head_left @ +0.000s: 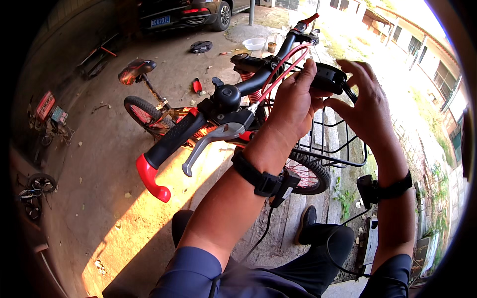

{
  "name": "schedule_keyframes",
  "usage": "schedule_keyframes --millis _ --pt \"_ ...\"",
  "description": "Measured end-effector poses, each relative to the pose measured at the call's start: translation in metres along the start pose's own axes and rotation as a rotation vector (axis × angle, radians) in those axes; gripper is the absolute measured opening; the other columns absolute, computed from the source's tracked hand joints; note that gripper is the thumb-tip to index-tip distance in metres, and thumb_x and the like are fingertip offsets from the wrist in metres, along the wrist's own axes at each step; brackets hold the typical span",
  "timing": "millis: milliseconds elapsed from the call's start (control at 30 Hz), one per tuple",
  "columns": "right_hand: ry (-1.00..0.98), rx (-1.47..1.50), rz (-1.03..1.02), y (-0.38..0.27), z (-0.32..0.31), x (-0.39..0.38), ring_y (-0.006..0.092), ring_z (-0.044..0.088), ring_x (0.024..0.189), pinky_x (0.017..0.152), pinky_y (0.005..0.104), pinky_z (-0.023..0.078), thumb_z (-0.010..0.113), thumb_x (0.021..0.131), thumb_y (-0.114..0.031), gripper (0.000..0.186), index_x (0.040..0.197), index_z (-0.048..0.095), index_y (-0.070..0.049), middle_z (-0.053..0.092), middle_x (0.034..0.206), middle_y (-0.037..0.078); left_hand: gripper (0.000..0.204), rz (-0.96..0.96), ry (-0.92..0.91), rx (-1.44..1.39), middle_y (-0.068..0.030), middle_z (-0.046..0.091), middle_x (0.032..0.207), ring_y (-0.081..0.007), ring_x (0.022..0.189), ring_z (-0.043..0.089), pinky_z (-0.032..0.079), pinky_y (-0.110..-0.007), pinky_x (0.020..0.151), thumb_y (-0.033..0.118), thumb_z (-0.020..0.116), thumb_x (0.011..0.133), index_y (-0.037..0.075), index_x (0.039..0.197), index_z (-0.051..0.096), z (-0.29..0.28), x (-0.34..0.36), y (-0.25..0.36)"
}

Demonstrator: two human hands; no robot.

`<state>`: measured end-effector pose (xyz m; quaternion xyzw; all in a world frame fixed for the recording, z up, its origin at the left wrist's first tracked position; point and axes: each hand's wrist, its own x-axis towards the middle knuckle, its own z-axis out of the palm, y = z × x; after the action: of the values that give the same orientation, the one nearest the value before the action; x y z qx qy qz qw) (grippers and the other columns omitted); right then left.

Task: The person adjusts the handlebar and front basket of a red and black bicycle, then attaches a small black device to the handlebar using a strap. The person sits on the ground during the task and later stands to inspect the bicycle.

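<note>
The round piece (328, 78) is black, the saddle (135, 72) black-and-red patterned.

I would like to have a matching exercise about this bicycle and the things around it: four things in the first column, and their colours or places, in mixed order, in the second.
Column one:
1. Brake lever
2. Basin
3. Bell
4. Round black piece

Column two:
A. Held in the left hand
B. Grey, beside the black grip
C. White, on the ground
D. Black and domed, on the handlebar

Right pairs: 1-B, 2-C, 3-D, 4-A
</note>
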<state>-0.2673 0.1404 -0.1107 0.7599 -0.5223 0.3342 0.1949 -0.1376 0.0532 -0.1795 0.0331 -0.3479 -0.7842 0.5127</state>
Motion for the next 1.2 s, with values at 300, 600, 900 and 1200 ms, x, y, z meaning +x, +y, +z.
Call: schedule_keyframes --millis 300,600,900,1200 --pt "-0.021 0.033 0.178 0.012 0.009 0.008 0.0277 0.07 0.083 0.072 0.0355 0.055 0.075 0.088 -0.029 0.034 0.109 0.07 -0.002 0.07 0.094 0.016 0.043 -0.015 0.097 0.039 -0.0001 0.069 0.094 -0.012 0.086 0.068 0.05 -0.025 0.069 0.055 0.065 0.095 0.014 0.104 0.059 0.003 -0.004 -0.002" --pt "-0.063 0.205 0.225 -0.001 -0.009 0.009 0.0202 0.069 0.078 0.073 0.0325 0.055 0.078 0.086 -0.022 0.049 0.128 0.062 -0.002 0.071 0.109 0.016 0.055 0.036 -0.01 0.18 0.0012 0.07 0.096 -0.0106 0.084 0.068 0.05 -0.026 0.068 0.063 0.071 0.087 0.014 0.108 0.059 -0.005 0.006 -0.002" --pt "0.003 0.126 0.062 0.01 -0.003 0.001 0.0307 0.072 0.091 0.082 0.0371 0.057 0.079 0.08 -0.014 0.046 0.122 0.065 -0.004 0.071 0.105 0.016 0.055 0.076 0.12 0.288 -0.0017 0.07 0.081 -0.0101 0.063 0.066 0.047 -0.022 0.052 0.059 0.072 0.089 0.009 0.108 0.059 0.003 0.009 -0.002" --pt "-0.066 -0.47 -0.1 -0.028 0.0 0.007 0.0295 0.067 0.097 0.08 0.0392 0.055 0.077 0.079 -0.021 0.045 0.12 0.062 -0.009 0.065 0.107 0.007 0.044 0.048 0.182 0.389 -0.0028 0.067 0.077 -0.0094 0.058 0.062 0.043 -0.024 0.044 0.045 0.076 0.091 0.005 0.104 0.062 0.008 0.009 0.011"
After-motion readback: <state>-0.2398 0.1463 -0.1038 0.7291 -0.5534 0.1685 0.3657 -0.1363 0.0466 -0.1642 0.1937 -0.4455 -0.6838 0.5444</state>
